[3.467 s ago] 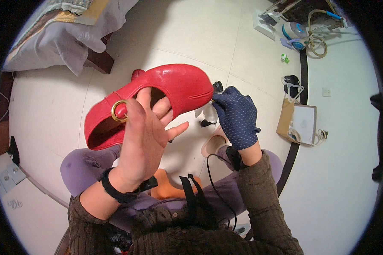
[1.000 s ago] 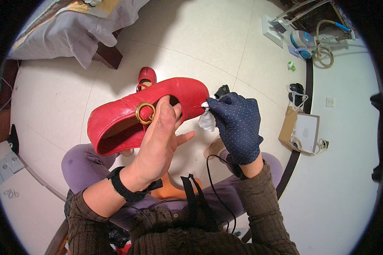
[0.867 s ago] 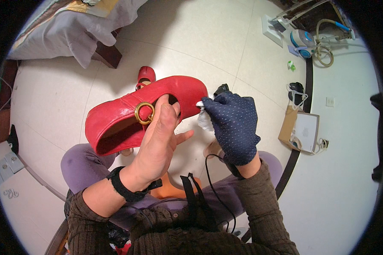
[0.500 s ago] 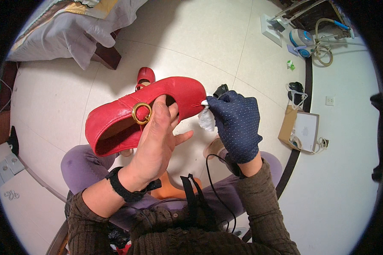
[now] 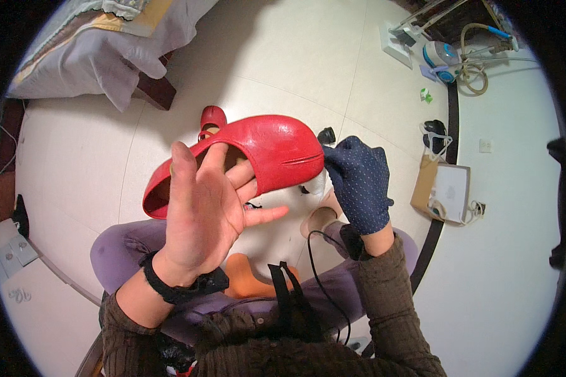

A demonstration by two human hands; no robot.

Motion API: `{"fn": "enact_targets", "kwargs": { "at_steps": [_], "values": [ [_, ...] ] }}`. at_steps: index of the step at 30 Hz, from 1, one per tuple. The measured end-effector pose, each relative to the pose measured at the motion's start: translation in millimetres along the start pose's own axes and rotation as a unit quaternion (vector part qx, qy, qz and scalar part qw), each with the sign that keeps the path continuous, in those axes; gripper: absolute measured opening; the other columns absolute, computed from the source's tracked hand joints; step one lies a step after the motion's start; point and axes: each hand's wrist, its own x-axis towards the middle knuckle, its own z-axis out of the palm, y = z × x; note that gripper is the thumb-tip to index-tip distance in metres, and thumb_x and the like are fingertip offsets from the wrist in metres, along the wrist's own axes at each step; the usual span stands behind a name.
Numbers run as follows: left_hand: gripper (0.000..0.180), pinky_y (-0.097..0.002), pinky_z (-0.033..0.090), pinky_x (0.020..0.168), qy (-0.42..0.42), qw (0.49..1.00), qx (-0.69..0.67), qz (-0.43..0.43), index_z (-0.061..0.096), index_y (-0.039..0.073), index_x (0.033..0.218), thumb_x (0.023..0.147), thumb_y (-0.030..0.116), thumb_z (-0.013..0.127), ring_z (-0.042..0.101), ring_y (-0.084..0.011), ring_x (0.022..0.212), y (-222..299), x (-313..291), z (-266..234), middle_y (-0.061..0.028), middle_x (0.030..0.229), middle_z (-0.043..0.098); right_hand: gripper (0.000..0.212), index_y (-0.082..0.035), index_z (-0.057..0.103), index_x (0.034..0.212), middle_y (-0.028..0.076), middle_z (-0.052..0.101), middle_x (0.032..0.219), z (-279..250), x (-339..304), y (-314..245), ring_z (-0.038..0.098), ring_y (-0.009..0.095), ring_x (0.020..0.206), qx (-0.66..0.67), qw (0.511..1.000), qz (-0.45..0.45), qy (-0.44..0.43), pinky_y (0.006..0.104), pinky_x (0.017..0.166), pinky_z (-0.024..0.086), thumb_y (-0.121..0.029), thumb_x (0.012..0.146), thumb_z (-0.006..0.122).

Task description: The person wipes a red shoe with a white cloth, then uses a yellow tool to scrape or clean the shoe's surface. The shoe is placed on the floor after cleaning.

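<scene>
A red leather shoe [image 5: 277,141] with a seam down its toe hangs in front of me, sole away. My left hand [image 5: 207,217] holds it with fingers inside the opening, palm toward me and thumb raised. My right hand [image 5: 360,182], in a dark blue dotted glove, is closed at the toe tip. A white crumpled cloth [image 5: 319,186] shows beneath the toe by the gloved fingers, mostly hidden behind the shoe. The second red shoe [image 5: 214,117] lies on the floor beyond the first.
A small black object [image 5: 326,135] lies on the floor beyond my right hand. An orange stool-like thing [image 5: 248,279] sits between my knees. An open cardboard box [image 5: 426,182] stands by the right wall. A draped bed [image 5: 100,60] is at the far left.
The shoe has turned and shifted right, bringing its toe seam into view and hiding the gold buckle. My left hand has rolled palm toward me. My right hand has moved slightly right with the toe.
</scene>
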Motion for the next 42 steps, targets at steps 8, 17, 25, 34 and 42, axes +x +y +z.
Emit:
{"fn": "enact_targets", "kwargs": {
  "at_steps": [8,17,25,34,42],
  "values": [
    [0.109,-0.0649,0.054,0.097,-0.05,0.995,-0.068,-0.05,0.012,0.0,0.159,0.092,0.085,0.031,0.05,-0.0458,0.137,13,-2,-14,-0.0312,0.155,0.039,0.021,-0.008,0.079,0.1,0.009,0.068,0.085,1,-3,10,0.064,0.023,0.074,0.055,0.997,0.013,0.045,0.0336,0.069,0.044,-0.006,0.079,0.081],
    [0.11,-0.0618,0.057,0.094,-0.017,0.999,-0.031,-0.04,0.013,0.001,0.159,0.091,0.086,0.03,0.053,-0.044,0.134,15,-8,-14,-0.0309,0.153,0.042,0.026,-0.009,0.079,0.104,0.01,0.068,0.086,0,-4,12,0.064,0.023,0.075,0.074,0.996,0.014,0.055,0.0325,0.068,0.047,-0.001,0.08,0.079],
    [0.088,-0.0503,0.061,0.094,0.152,0.986,0.053,-0.051,0.028,0.005,0.153,0.1,0.075,0.027,0.06,-0.0315,0.13,-33,23,-102,-0.0231,0.143,0.055,0.022,-0.001,0.077,0.105,0.007,0.067,0.088,-1,-4,14,0.061,0.013,0.08,0.347,0.925,0.137,0.076,0.028,0.07,0.048,0.002,0.083,0.078],
    [0.087,-0.0459,0.057,0.094,0.338,0.922,-0.014,-0.19,0.045,0.012,0.146,0.095,0.082,0.033,0.06,-0.032,0.125,-145,68,-313,-0.0168,0.14,0.056,0.021,0.003,0.075,0.103,0.009,0.067,0.098,1,6,11,0.061,0.017,0.09,0.357,0.905,0.226,0.036,0.0286,0.081,0.048,0.008,0.083,0.073],
    [0.077,-0.0421,0.059,0.067,0.5,0.843,0.081,-0.182,0.033,0.011,0.139,0.095,0.071,0.055,0.066,-0.0268,0.097,-186,60,-311,-0.0147,0.124,0.056,0.024,0.003,0.075,0.102,0.01,0.068,0.097,-1,15,11,0.062,0.02,0.091,0.295,0.917,0.267,0.002,0.0326,0.084,0.049,0.009,0.079,0.073]
  ]
}}
